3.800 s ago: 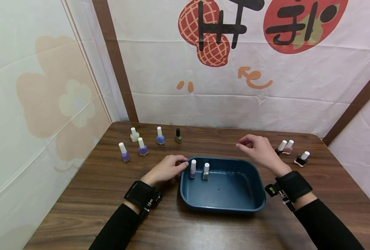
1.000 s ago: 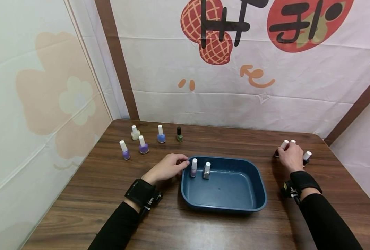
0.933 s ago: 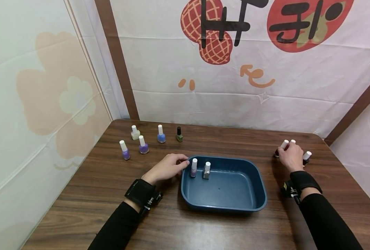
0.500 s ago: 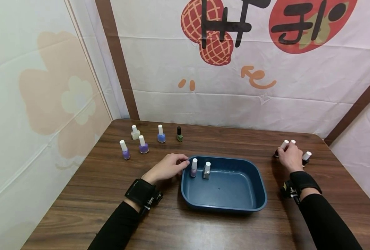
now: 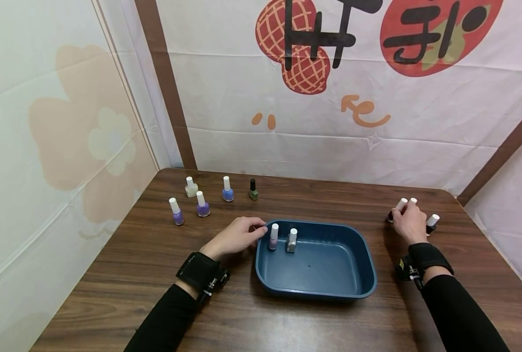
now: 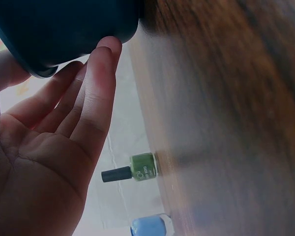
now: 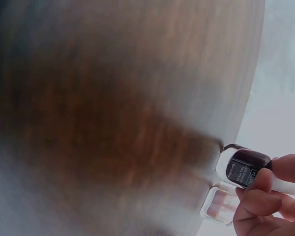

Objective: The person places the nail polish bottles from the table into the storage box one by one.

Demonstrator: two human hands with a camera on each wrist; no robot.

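Observation:
My left hand (image 5: 236, 237) holds the left rim of a dark blue plastic tray (image 5: 315, 295); its fingers lie against the outer wall in the left wrist view, the thumb at the rim. Inside the tray stand a pale pink nail polish bottle (image 5: 273, 238) and a silvery one (image 5: 291, 241), both white-capped. At the far right, my right hand (image 5: 410, 224) pinches a dark nail polish bottle (image 7: 247, 167) between thumb and fingers, its base at the table. Close beside it is a pinkish bottle (image 7: 220, 204). A black bottle (image 5: 431, 225) stands right of the hand, partly hidden.
At the back left of the wooden table (image 5: 124, 288) stand a whitish bottle (image 5: 191, 188), two purple bottles (image 5: 177, 215), a blue bottle (image 5: 227, 191) and a green bottle (image 5: 253, 191) with a black cap. A printed cloth (image 5: 225, 88) hangs behind the table.
Since the earliest frame, my right hand has moved right, from behind the tray to the bottles at the far right. Over the last second both hands have stayed nearly still.

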